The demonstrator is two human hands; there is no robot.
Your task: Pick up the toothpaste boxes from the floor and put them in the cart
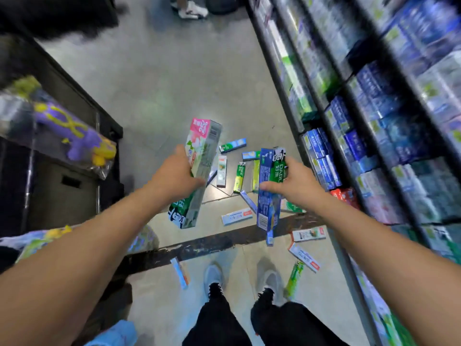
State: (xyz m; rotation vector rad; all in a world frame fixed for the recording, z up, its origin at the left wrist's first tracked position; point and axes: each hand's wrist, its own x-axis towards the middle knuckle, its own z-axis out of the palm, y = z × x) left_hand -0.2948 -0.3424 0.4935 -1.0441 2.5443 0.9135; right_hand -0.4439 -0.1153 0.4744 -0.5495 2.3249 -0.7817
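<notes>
My left hand [174, 177] grips a pink, white and green toothpaste box [200, 156], held above the floor. My right hand [295, 184] holds a blue and green toothpaste box bundle [269, 193] upright, a little to the right. Below and beyond both hands, several toothpaste boxes lie scattered on the floor, among them a white one [237, 216], a green one [239, 177] and a white and red one [304, 257]. The cart is hard to make out; a dark frame [107, 156] stands at the left.
Shelves [374, 126] packed with toothpaste boxes run along the right. A wrapped purple and yellow toy [72, 136] sits on a dark stand at the left. My shoes [214, 275] stand at the bottom centre. Another person's shoe [193, 10] shows at the far end of the aisle.
</notes>
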